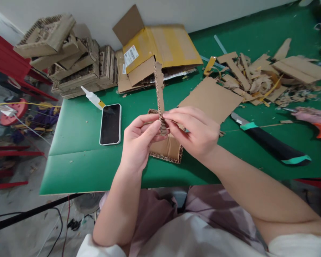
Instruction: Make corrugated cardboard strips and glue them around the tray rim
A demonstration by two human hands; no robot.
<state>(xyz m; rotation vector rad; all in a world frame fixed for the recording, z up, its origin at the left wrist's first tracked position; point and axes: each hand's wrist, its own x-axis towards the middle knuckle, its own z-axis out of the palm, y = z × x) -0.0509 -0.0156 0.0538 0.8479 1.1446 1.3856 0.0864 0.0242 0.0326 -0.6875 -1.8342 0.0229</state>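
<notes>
A narrow cardboard strip (159, 89) stands nearly upright above a small open cardboard box (167, 157). My left hand (140, 141) pinches the strip's lower end between thumb and fingers. From the right, my right hand (194, 130) grips the same lower part, its thumb and index finger close to the left thumb. The box lies on the green table (77, 142), partly hidden under both hands, with corrugated edges along its rim. Behind my right hand lies a flat cardboard sheet (212, 100).
A phone (110, 125) and a white glue bottle (93, 98) lie left. Stacked cardboard trays (77, 67) and a yellow-taped carton (171, 46) stand behind. Cardboard scraps (256, 78) fill the back right. A black-and-teal knife (273, 142) and a pink-handled tool (312, 119) lie right.
</notes>
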